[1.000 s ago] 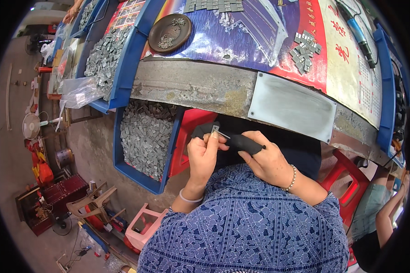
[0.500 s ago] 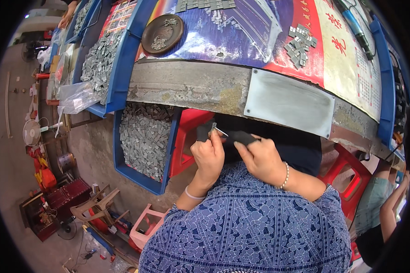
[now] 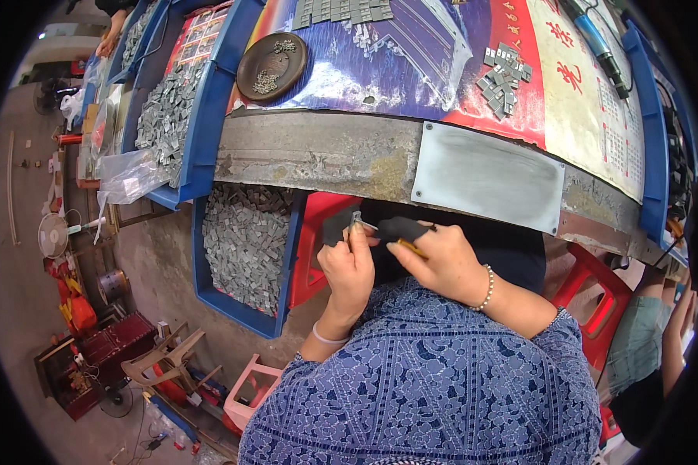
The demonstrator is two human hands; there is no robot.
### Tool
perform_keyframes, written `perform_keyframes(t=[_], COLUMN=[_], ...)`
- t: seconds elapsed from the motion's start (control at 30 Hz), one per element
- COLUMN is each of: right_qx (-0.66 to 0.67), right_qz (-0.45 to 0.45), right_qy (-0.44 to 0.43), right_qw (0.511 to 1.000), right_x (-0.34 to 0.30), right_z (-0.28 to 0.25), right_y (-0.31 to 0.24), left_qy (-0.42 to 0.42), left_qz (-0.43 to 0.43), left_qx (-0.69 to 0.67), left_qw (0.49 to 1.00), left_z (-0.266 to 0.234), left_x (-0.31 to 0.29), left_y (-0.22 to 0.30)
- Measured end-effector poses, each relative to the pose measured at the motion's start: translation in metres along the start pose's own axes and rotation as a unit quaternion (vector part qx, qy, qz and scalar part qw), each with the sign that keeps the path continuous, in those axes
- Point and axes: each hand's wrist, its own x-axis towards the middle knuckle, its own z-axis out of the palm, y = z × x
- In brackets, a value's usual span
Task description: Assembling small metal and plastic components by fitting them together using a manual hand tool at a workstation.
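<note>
My left hand [image 3: 347,270] is closed in a pinch, thumb up, on a small grey metal piece [image 3: 356,216]. My right hand [image 3: 447,265] is wrapped round a slim hand tool with a yellow handle [image 3: 411,247]; its thin metal shaft reaches left to the piece at my left thumb. Whether the tool is a screwdriver or a file, I cannot tell. Dark covers wrap the index fingers of both hands. Both hands are close together over my lap, just below the table edge [image 3: 310,155].
A blue bin [image 3: 199,271] full of small grey metal pieces stands left of my hands, beside a red stool [image 3: 316,209]. On the table are a brown round dish [image 3: 248,66], loose grey pieces [image 3: 502,81] and a blue-green powered hand tool [image 3: 595,37]. A white plate [image 3: 488,174] covers part of the table edge.
The view has shifted slightly. My right hand has turned a little, so the yellow handle now shows. My left hand still pinches the small piece against the shaft's end.
</note>
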Motion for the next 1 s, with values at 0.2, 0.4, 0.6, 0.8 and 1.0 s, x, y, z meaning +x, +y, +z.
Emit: perform_keyframes(t=[0.2, 0.4, 0.6, 0.8, 1.0], right_qx=[-0.007, -0.021, -0.030, -0.031, -0.027], right_qz=[-0.032, -0.097, -0.122, -0.134, -0.131], right_qy=[-0.004, 0.019, 0.023, 0.031, 0.027], right_qw=[0.999, 0.995, 0.992, 0.990, 0.991], right_x=[-0.005, -0.010, -0.010, -0.007, -0.007], right_z=[-0.011, -0.015, -0.012, -0.009, -0.009], right_y=[-0.007, -0.016, -0.018, -0.018, -0.019], left_qy=[-0.119, -0.114, -0.106, -0.097, -0.087], left_qz=[-0.152, -0.208, -0.204, -0.198, -0.174], left_qx=[-0.254, -0.397, -0.388, -0.347, -0.296], left_qw=[0.948, 0.887, 0.893, 0.912, 0.935], left_z=[-0.015, -0.019, -0.026, -0.028, -0.026], left_x=[0.001, 0.005, 0.004, 0.004, 0.001], left_y=[-0.005, 0.000, 0.001, 0.008, 0.010])
